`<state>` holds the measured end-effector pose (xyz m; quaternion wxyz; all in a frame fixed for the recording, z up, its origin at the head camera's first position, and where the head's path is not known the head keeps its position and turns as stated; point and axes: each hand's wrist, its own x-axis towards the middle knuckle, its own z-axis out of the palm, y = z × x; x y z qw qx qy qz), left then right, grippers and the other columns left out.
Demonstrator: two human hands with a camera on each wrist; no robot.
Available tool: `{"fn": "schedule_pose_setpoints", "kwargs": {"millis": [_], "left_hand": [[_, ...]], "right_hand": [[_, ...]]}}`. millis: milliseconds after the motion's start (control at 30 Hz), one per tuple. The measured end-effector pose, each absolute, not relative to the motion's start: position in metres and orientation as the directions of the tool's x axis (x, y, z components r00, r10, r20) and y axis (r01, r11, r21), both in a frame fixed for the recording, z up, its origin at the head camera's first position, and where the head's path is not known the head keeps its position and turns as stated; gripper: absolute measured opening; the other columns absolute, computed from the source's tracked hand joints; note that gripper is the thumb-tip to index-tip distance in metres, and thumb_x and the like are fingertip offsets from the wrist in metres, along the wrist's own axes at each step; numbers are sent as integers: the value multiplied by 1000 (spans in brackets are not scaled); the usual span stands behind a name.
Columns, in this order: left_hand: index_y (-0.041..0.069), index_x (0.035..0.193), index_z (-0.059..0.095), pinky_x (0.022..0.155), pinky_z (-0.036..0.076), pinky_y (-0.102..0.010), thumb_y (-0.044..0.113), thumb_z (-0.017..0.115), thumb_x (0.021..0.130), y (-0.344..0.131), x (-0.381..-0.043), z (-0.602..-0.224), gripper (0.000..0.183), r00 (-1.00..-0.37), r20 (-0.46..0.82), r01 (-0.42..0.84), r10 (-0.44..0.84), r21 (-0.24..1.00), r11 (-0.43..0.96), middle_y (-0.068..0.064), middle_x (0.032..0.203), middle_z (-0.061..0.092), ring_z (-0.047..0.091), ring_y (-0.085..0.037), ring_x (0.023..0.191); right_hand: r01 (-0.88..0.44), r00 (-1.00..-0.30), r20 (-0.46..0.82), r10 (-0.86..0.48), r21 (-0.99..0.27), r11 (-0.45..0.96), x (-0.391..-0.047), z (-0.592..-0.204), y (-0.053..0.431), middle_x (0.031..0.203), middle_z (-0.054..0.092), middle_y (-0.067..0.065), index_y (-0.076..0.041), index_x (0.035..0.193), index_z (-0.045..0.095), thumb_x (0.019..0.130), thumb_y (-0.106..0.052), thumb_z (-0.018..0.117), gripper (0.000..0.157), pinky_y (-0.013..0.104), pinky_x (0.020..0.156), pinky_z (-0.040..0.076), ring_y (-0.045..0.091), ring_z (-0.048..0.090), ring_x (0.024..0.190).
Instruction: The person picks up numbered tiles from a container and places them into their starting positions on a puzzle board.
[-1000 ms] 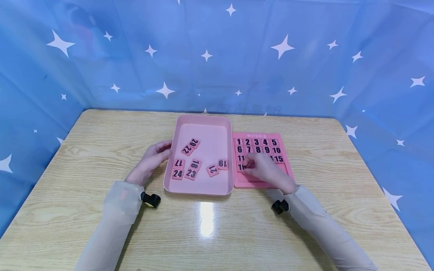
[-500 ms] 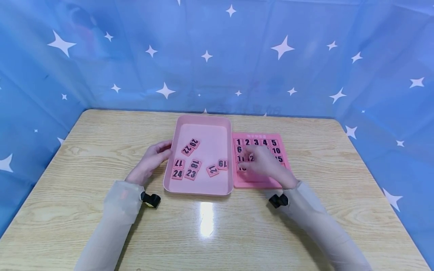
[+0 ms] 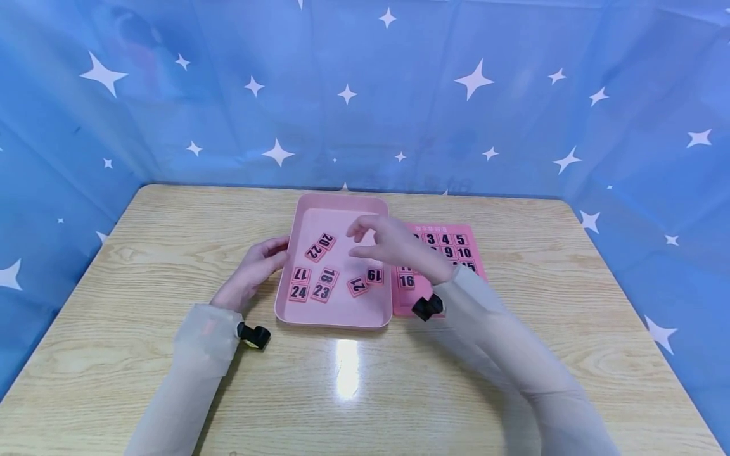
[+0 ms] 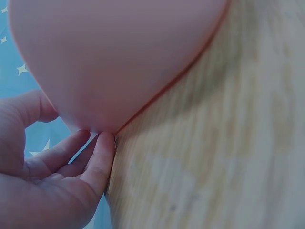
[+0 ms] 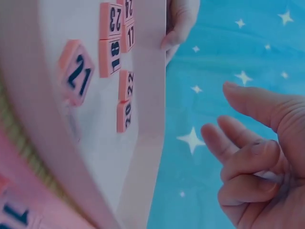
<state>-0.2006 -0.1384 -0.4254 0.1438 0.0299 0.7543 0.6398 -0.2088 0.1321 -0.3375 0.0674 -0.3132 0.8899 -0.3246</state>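
My left hand rests its fingertips against the outer left wall of a pink tray; in the left wrist view its fingers touch the tray's side from outside. Above the tray's right half hovers my right hand, thumb and fingers apart with nothing between them. Loose number tiles lie in the tray: 20 and 22 together, 17 above 24, 18 above 23, 21 beside 19. A pink number board adjoins the tray; tile 16 starts its fourth row.
My right forearm crosses over the board and covers part of its tiles. Both stand on a wood-grain table. A blue curtain with white stars hangs behind the table and along its sides.
My right hand has left tile 16 on the board, lifted, and moved left over the tray, its fingers spreading. The left hand and the tray have stayed put.
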Motion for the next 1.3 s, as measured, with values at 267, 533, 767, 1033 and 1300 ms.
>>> {"fn": "schedule_pose_setpoints", "kwargs": {"millis": [267, 533, 767, 1033, 1300], "left_hand": [[-6, 141, 34, 103, 38, -36, 8, 46, 96, -139, -201, -426, 48, -956, -194, -155, 222, 971, 182, -24, 139, 41, 41, -32, 126], [-7, 140, 34, 99, 41, -27, 8, 47, 96, -140, -201, -424, 49, -955, -179, -137, 237, 974, 183, -26, 139, 40, 41, -32, 125], [-8, 140, 33, 95, 42, -20, 5, 47, 95, -140, -201, -424, 49, -954, -175, -137, 242, 976, 168, -27, 140, 39, 39, -33, 126], [-8, 141, 33, 97, 41, -23, 5, 46, 95, -141, -202, -425, 49, -953, -191, -150, 235, 972, 181, -26, 140, 38, 39, -33, 126], [-7, 141, 32, 104, 37, -36, 6, 46, 96, -140, -201, -423, 49, -950, -208, -168, 234, 969, 180, -26, 141, 37, 38, -34, 128]], "right_hand": [[-448, -777, 5, -630, -707, 547, -228, -340, 88, 92, 66, 7, -2, 103, 65, 81, -10, 71, 24, 27, 75, 45, 16, 58, 90], [-415, -735, -99, -671, -717, 560, -237, -357, 54, 84, 66, 6, 2, 99, 66, 80, -6, 72, 22, 17, 72, 47, 14, 59, 81], [-421, -675, -214, -706, -674, 607, -240, -369, 42, 82, 65, 3, 1, 94, 67, 79, -3, 71, 16, 15, 71, 45, 11, 58, 77], [-449, -649, -285, -705, -606, 657, -238, -383, 34, 83, 64, 2, -4, 95, 67, 75, -3, 75, 22, 15, 70, 44, 10, 55, 76], [-481, -653, -291, -699, -553, 680, -238, -389, 31, 82, 63, -2, -10, 96, 67, 76, -9, 76, 21, 16, 71, 43, 10, 55, 77]]}}
